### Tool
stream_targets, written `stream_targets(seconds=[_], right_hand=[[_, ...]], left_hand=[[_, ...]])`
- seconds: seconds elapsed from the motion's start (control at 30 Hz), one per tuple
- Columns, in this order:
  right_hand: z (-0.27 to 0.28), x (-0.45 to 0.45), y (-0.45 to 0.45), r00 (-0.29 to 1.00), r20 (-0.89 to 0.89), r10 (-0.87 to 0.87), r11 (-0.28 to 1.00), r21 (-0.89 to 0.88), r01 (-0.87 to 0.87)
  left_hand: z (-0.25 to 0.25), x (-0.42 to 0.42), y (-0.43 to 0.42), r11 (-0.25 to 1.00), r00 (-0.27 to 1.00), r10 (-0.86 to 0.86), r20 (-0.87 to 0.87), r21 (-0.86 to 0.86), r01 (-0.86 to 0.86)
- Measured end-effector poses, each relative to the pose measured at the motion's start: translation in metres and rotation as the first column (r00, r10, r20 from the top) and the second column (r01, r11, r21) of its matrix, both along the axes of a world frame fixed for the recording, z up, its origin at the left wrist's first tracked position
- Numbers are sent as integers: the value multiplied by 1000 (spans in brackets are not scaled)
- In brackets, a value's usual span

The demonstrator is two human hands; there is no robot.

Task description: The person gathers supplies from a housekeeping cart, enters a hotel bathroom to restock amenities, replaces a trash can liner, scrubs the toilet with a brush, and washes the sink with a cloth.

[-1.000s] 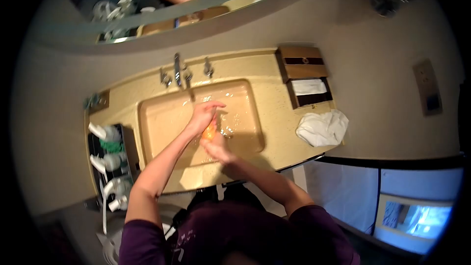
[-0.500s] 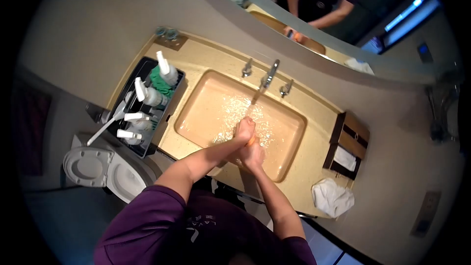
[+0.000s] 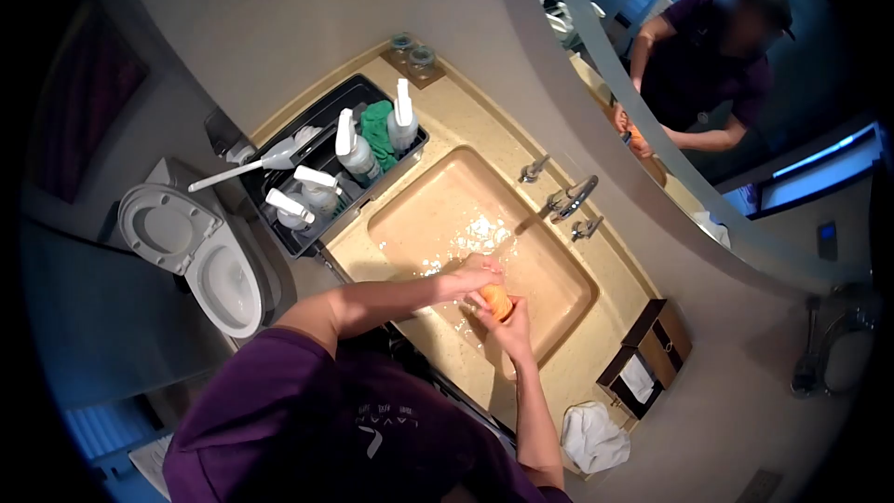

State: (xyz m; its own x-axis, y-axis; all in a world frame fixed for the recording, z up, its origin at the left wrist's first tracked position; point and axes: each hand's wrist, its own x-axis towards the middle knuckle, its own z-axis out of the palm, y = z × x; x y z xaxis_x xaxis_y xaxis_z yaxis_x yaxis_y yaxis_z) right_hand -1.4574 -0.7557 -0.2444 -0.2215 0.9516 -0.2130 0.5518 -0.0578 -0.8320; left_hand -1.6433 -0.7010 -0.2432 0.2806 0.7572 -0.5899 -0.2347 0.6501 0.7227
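Note:
Over the sink basin (image 3: 419, 210), I hold a soft orange sponge or cloth (image 3: 496, 302) between both hands; which of the two it is, I cannot tell. My left hand (image 3: 477, 277) grips its upper left end. Around its lower right side close the fingers of my right hand (image 3: 512, 328). Shallow, glinting water lies in the basin. The curved chrome faucet (image 3: 579, 196) stands behind it, between two lever handles, a short way from my hands.
A black caddy (image 3: 346, 197) with several white-topped spray bottles, a green cloth (image 3: 376, 132) and a white-handled brush (image 3: 228, 175) stands left of the basin. Right are a tissue box (image 3: 659, 354) and crumpled white cloth (image 3: 596, 438). A toilet (image 3: 223, 289) is at left, a mirror (image 3: 643, 154) above.
My hands have drawn back from below the faucet toward me and loosened. More of the orange piece, earlier squeezed between them, now shows. The view has turned.

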Motion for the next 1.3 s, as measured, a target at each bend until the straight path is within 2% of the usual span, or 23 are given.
stream_targets(seconds=[0.03,0.1,0.13,0.17,0.23,0.27,0.33,0.4,0.43,0.5,0.53,0.6,0.63,0.7,0.73,0.77,0.8,0.87,0.9,0.93,0.97,1.17,1.3], right_hand=[[2,5,3,1000,4,17,1000,-4,-17],[17,13,15,690,-464,-555,708,-699,99],[3,22,21,670,-464,-579,666,-743,62],[-14,24,19,673,-464,-576,667,-743,58],[-25,13,14,559,-468,-684,603,-795,72],[-25,10,11,490,-425,-761,519,-852,67],[-18,8,-8,408,-454,-792,487,-873,-26],[-13,7,-27,247,-465,-850,424,-883,-201],[-17,8,-35,18,-508,-861,476,-818,-321],[-4,7,-36,-156,-456,-876,482,-844,-235],[13,-1,-30,-162,-453,-876,480,-846,-233],[46,-24,-5,-125,-523,-843,468,-828,308],[53,-27,11,-97,-600,-794,517,-751,411],[71,-35,35,-71,-674,-735,550,-654,519],[87,-43,38,189,-735,-652,626,-380,681],[104,-50,37,450,-691,-566,669,-67,740],[123,-57,36,442,-691,-572,659,-67,749],[165,-71,31,872,-400,-282,725,506,467],[183,-74,30,867,-405,-291,720,504,477],[199,-76,29,949,-290,-125,689,663,293],[209,-77,28,990,-138,28,617,781,92],[231,-90,21,953,182,243,198,952,-233],[240,-89,18,864,379,331,135,887,-441]], left_hand=[[18,-6,0,1000,1000,17,4,-4,-17],[42,-16,1,874,946,-248,-208,373,311],[41,-17,5,563,893,-182,-411,701,438],[40,-14,6,565,894,-177,-412,701,435],[80,-13,2,175,835,-257,-487,826,535],[86,-14,1,171,835,-254,-489,826,536],[89,-7,-6,-143,730,-252,-635,771,621],[75,-3,-25,-196,798,-193,-570,820,538],[86,-6,-28,-248,856,-146,-496,856,454],[98,-7,-28,-163,745,-271,-610,792,589],[98,-7,-30,131,834,-200,-515,829,543],[77,7,-34,639,963,37,-267,747,182],[67,14,-29,636,963,23,-267,747,192],[59,28,-20,936,961,267,69,219,-276],[95,25,-18,948,937,318,143,-58,-313],[99,24,-11,953,942,304,145,-60,-298],[101,21,-6,956,937,263,228,-192,-222],[110,15,3,951,864,172,473,-308,-21],[84,8,11,971,829,36,559,-215,103],[99,-1,8,981,864,-138,484,189,51],[114,-9,11,953,886,-232,402,276,125],[224,-8,43,804,810,-586,28,-101,585],[177,-1,68,704,678,-680,278,-13,710]])
